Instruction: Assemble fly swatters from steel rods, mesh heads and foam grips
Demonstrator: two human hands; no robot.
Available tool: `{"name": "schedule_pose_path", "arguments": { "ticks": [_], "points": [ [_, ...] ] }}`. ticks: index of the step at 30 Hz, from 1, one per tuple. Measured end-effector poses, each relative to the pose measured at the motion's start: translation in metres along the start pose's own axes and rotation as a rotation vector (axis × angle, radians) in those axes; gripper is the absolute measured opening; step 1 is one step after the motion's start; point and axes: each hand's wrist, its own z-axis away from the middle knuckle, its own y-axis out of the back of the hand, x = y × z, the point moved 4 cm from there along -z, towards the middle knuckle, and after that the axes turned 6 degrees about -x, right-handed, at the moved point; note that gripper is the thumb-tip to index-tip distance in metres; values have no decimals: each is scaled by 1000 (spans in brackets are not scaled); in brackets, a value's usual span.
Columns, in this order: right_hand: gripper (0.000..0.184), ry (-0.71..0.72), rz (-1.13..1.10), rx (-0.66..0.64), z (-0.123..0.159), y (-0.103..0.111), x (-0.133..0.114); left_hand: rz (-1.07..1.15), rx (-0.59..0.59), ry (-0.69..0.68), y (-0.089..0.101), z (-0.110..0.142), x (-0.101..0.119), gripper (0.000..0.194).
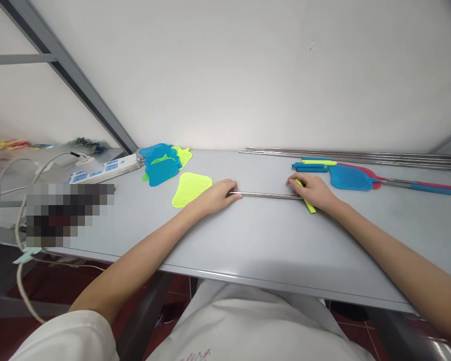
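Note:
A thin metal rod [266, 195] lies on the grey table [248, 240] between my two hands. My left hand [218, 195] is closed on the rod's left end, beside a flat yellow-green swatter head [191, 188]. My right hand [312, 190] is closed around a yellow-green handle sleeve [310, 204] at the rod's right end; the sleeve sticks out below my fingers.
A pile of blue and yellow swatter heads [163, 163] and a white power strip [105, 170] lie at the back left. Several long metal rods [361, 155], loose handles [311, 164] and finished blue and red swatters [355, 178] lie at the back right. Cables [18, 210] hang left.

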Motion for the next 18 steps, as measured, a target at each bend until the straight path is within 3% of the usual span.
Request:
{"name": "schedule_pose_path", "arguments": {
  "ticks": [18],
  "points": [
    [28, 6, 22, -10, -1, -1, 0, -1, 26, -3, 0, -1, 2, 26]
  ]
}}
